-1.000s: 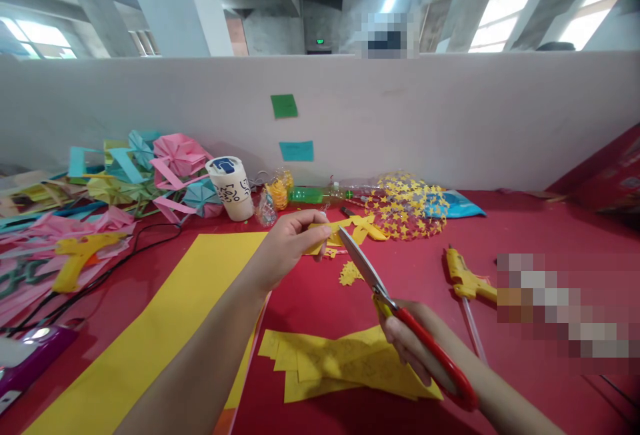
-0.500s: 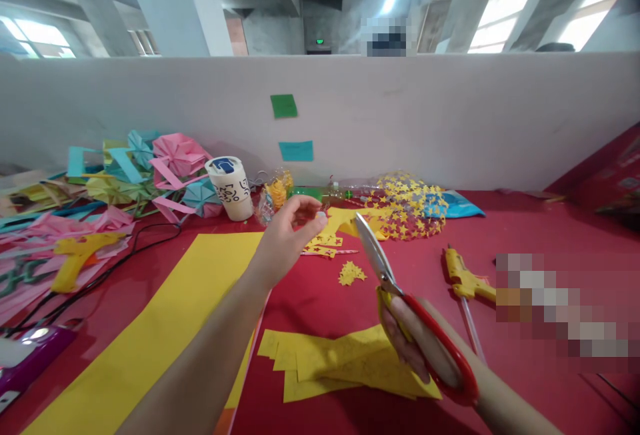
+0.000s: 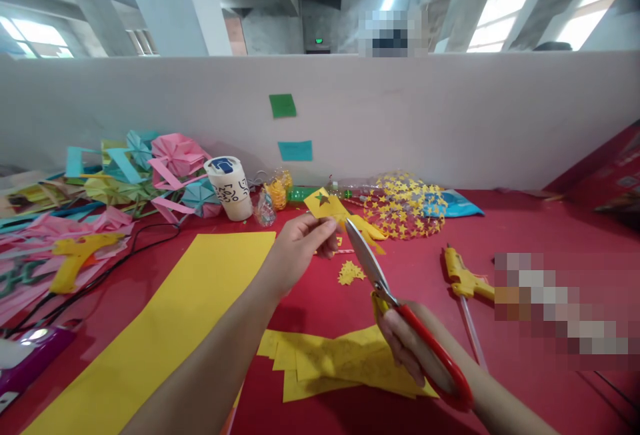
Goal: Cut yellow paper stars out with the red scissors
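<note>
My left hand point(image 3: 300, 248) pinches a small piece of yellow paper point(image 3: 317, 204) that has a star-shaped hole in it. In my right hand point(image 3: 403, 338) are scissors point(image 3: 433, 348) with red and yellow handles, their blades pointing up and left with the tips close to the paper. Just beyond, a small heap of yellow paper stars point(image 3: 351, 273) lies on the red table. Below my hands rest overlapping yellow paper strips point(image 3: 320, 361) with faint drawn outlines. More cut yellow scraps, partly hidden by my left hand, lie behind it.
A large yellow sheet point(image 3: 165, 315) covers the left. Yellow glue guns lie left point(image 3: 77, 258) and right point(image 3: 463, 275). Along the white partition point(image 3: 450, 115) stand a white cup point(image 3: 233, 195), folded paper decorations point(image 3: 175, 155), a green bottle point(image 3: 305, 193) and star-covered clear plastic point(image 3: 407, 205).
My left hand has moved slightly right and down, and now holds the holed yellow paper raised beside the blades. The scissors have shifted a little left.
</note>
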### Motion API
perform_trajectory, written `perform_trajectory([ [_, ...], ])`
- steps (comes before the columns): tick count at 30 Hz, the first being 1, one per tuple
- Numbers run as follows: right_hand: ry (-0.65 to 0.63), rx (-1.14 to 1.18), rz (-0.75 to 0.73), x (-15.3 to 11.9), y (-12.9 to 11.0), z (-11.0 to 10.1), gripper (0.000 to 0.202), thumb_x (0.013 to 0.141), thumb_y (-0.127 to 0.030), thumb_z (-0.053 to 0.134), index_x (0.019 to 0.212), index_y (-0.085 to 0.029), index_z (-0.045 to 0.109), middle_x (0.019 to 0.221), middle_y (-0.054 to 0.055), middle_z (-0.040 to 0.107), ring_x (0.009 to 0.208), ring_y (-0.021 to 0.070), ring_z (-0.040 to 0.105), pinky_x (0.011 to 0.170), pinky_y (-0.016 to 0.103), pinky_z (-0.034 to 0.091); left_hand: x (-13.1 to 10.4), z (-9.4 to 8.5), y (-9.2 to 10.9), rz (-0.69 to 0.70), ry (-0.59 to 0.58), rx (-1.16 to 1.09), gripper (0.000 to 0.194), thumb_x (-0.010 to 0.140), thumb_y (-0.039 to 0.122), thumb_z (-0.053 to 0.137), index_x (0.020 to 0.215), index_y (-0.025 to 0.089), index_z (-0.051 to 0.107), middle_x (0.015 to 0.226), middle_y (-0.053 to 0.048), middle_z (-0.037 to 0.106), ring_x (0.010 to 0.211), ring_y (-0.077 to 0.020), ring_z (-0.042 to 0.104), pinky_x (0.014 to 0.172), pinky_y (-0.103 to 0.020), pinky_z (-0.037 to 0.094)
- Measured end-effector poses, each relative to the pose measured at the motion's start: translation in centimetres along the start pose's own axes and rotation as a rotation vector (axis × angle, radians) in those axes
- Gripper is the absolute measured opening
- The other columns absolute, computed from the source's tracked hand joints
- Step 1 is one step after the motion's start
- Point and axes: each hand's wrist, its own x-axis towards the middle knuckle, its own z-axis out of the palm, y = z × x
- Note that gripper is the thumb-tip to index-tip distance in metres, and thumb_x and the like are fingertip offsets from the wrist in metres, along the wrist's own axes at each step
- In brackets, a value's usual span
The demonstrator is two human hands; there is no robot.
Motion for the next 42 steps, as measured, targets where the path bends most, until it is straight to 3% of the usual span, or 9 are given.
perform_trajectory([
  [3, 0.023, 0.005, 0.0, 0.0, -0.2, 0.1, 0.046, 0.082, -0.063, 0.047, 0.063, -0.021, 0.041, 0.043, -0.009, 0.036, 0.029, 0.0054, 0.031, 0.029, 0.018, 0.026, 0.0, -0.1, 0.1, -0.015, 0.014, -0.071, 0.015, 0.08, 0.03, 0.058, 0.081, 0.015, 0.06, 0.061, 0.0, 0.06, 0.054, -0.0105, 0.051, 0.055, -0.025, 0.042],
  [7, 0.025, -0.007, 0.009, 0.8, 0.5, 0.0, 0.049, 0.073, -0.067, 0.053, 0.062, -0.021, 0.039, 0.04, -0.01, 0.035, 0.027, 0.005, 0.031, 0.026, 0.017, 0.025, -0.1, -0.1, 0.0, 0.007, 0.022, -0.083, 0.019, 0.08, 0.031, 0.057, 0.073, 0.014, 0.059, 0.058, 0.0, 0.058, 0.052, -0.0097, 0.05, 0.052, -0.023, 0.041],
  [12, 0.045, -0.071, 0.003, 0.7, 1.0, 0.0, 0.048, 0.077, -0.066, 0.048, 0.063, -0.021, 0.04, 0.04, -0.01, 0.035, 0.028, 0.0047, 0.032, 0.027, 0.015, 0.024, 0.0, -0.2, -0.3, 0.044, 0.031, -0.108, 0.019, 0.08, 0.027, 0.057, 0.066, 0.014, 0.06, 0.058, 0.0, 0.057, 0.053, -0.0094, 0.05, 0.051, -0.022, 0.041],
  [21, -0.078, -0.162, -0.178, -0.6, -1.0, -0.4, 0.05, 0.084, -0.066, 0.039, 0.069, -0.018, 0.043, 0.045, -0.008, 0.038, 0.035, 0.0054, 0.036, 0.036, 0.017, 0.026, -0.1, 0.0, -0.5, 0.011, 0.002, -0.217, 0.02, 0.078, 0.021, 0.058, 0.06, 0.014, 0.062, 0.054, 0.0, 0.057, 0.051, -0.0091, 0.05, 0.049, -0.021, 0.04],
  [27, -0.064, -0.132, -0.141, 0.0, 0.2, -0.6, 0.051, 0.083, -0.068, 0.038, 0.069, -0.019, 0.043, 0.046, -0.008, 0.039, 0.033, 0.0049, 0.036, 0.033, 0.016, 0.027, 0.0, -0.1, -0.8, 0.009, -0.008, -0.212, 0.021, 0.077, 0.021, 0.058, 0.058, 0.014, 0.063, 0.052, 0.0, 0.056, 0.05, -0.0087, 0.049, 0.049, -0.021, 0.04],
  [31, -0.114, -0.074, -0.01, 0.7, 1.1, -0.6, 0.056, 0.074, -0.076, 0.04, 0.068, -0.02, 0.043, 0.043, -0.009, 0.037, 0.028, 0.0055, 0.035, 0.029, 0.016, 0.026, 0.0, -0.2, -0.7, 0.005, -0.008, -0.21, 0.019, 0.077, 0.019, 0.059, 0.059, 0.014, 0.063, 0.053, 0.0, 0.057, 0.05, -0.009, 0.05, 0.049, -0.021, 0.041],
  [36, -0.047, -0.064, 0.038, 0.9, 1.2, -0.3, 0.057, 0.072, -0.077, 0.041, 0.066, -0.02, 0.044, 0.046, -0.008, 0.039, 0.027, 0.0043, 0.032, 0.024, 0.015, 0.025, 0.0, -0.2, -0.7, 0.002, -0.009, -0.2, 0.018, 0.077, 0.02, 0.059, 0.061, 0.015, 0.064, 0.053, 0.0, 0.058, 0.05, -0.009, 0.051, 0.049, -0.021, 0.041],
  [42, -0.085, -0.101, 0.075, 1.0, 1.0, -0.5, 0.056, 0.073, -0.076, 0.041, 0.067, -0.02, 0.044, 0.048, -0.006, 0.043, 0.027, 0.0061, 0.039, 0.026, 0.016, 0.027, 0.1, -0.3, -0.9, 0.001, -0.012, -0.185, 0.018, 0.077, 0.02, 0.059, 0.061, 0.014, 0.064, 0.054, 0.0, 0.058, 0.051, -0.0093, 0.051, 0.049, -0.021, 0.041],
])
